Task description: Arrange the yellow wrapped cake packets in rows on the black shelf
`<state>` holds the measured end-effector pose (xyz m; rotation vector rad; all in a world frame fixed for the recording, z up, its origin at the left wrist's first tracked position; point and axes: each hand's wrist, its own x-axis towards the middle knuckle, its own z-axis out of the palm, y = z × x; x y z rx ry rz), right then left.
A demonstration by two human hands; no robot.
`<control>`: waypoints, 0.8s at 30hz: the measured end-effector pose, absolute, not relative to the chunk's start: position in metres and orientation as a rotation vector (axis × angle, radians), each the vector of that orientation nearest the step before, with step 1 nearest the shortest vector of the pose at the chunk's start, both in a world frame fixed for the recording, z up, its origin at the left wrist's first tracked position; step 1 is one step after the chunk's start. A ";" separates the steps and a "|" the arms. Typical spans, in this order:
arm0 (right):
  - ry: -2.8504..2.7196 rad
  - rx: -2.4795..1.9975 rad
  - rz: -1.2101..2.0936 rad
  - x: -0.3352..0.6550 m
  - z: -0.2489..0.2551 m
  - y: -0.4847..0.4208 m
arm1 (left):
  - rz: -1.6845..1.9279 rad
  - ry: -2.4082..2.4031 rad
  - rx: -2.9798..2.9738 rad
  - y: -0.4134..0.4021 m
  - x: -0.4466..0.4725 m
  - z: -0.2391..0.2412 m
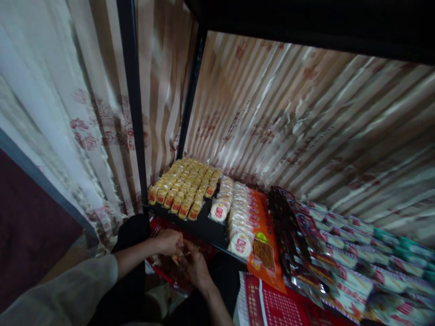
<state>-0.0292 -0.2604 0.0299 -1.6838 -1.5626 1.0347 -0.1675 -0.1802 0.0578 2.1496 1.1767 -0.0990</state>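
My left hand (169, 242) and my right hand (197, 269) meet low in the view, below the shelf's front edge. Both have their fingers curled together over a red basket (161, 274). A small bit of yellowish wrapping shows between them, but blur and shade hide what it is. Wrapped packets lie in the basket under my hands. Just beyond, on the black shelf (200, 222), stand rows of small yellow wrapped cakes (183, 185) with red labels. To their right are rows of round white wrapped cakes (240, 243).
An orange snack bag (265, 253) lies right of the white cakes, then dark packets (288, 235) and many white and green packets (353, 290). Black posts (134, 104) frame the shelf before pleated curtains (272, 113). Another red basket (280, 304) sits below.
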 end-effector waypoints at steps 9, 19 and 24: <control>-1.421 -1.566 0.971 0.013 0.057 -0.262 | 0.073 0.951 2.225 -0.175 -0.135 0.116; -1.242 -1.582 0.847 0.049 0.066 -0.247 | 0.223 0.950 2.184 -0.161 -0.094 0.133; -1.191 -1.575 0.939 0.065 0.080 -0.226 | 0.296 1.029 2.208 -0.142 -0.066 0.139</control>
